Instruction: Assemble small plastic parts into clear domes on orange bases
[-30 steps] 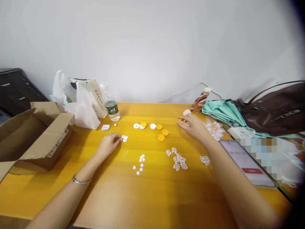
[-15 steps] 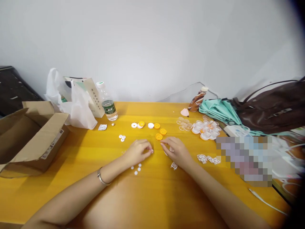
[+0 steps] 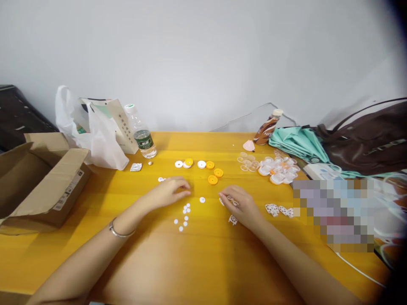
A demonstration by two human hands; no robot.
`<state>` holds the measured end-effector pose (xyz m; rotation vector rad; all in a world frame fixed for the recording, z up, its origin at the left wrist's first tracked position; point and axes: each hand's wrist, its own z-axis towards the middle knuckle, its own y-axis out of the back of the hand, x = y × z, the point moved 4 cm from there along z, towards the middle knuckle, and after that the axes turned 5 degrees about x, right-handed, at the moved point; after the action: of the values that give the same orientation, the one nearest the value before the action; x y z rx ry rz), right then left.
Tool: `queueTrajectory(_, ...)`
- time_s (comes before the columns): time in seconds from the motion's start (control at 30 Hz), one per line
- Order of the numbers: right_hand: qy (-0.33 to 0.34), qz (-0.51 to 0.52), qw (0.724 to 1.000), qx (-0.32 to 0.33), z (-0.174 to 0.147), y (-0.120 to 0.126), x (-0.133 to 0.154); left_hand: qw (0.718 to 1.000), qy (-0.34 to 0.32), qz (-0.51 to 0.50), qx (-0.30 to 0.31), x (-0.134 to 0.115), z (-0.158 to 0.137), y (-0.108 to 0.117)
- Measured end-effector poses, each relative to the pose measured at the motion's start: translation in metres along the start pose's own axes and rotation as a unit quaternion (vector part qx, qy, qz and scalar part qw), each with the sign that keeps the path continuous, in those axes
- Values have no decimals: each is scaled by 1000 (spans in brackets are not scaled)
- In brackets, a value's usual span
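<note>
My left hand [image 3: 168, 191] is held over the table, thumb and fingers apart, with nothing between them. Partly behind its fingers lie small white discs [image 3: 160, 179]. A single small white disc [image 3: 202, 200] rests between my two hands, and several plain white discs [image 3: 185, 218] are scattered below my left hand. My right hand [image 3: 243, 205] hovers, fingers loosely bent and apart, over white openwork pieces [image 3: 233, 220], hiding some of them. Beyond the hands sit orange round parts [image 3: 213, 180] and white round parts [image 3: 201, 164].
At left are a cardboard box [image 3: 68, 186], a white plastic bag [image 3: 106, 142] and a water bottle [image 3: 144, 142]. Clear round cases [image 3: 278, 169], more openwork pieces [image 3: 272, 209], a brown drink bottle [image 3: 266, 129], a folded green umbrella [image 3: 292, 142] and a dark bag [image 3: 365, 144] occupy the right side.
My left hand has let go of the small white disc, leaving it on the table, and moved left and up. My right hand has shifted slightly right, away from the orange parts.
</note>
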<state>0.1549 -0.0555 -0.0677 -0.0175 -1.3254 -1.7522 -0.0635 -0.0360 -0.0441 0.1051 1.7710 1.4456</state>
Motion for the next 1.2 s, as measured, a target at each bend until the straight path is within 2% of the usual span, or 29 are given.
queueTrajectory(0.07,-10,-18,1000,3,0,3,-5,998,10,21,53,4,-7,10)
queueTrajectory(0.17,-46,-32,998,-22,1,11,-18,996,28,37,74,8,-11,19)
queueTrajectory(0.27,-90,-31,993,-62,1,20,-30,995,19,47,92,8,-8,16)
queueTrajectory(0.4,-124,-26,990,-65,1,24,-37,995,-2,43,95,4,-2,7)
queueTrajectory(0.6,-115,-26,992,-49,2,21,-38,995,-11,47,85,0,-2,4)
queueTrajectory(1.2,-107,-17,994,15,1,7,-39,994,-22,48,92,12,2,-8)
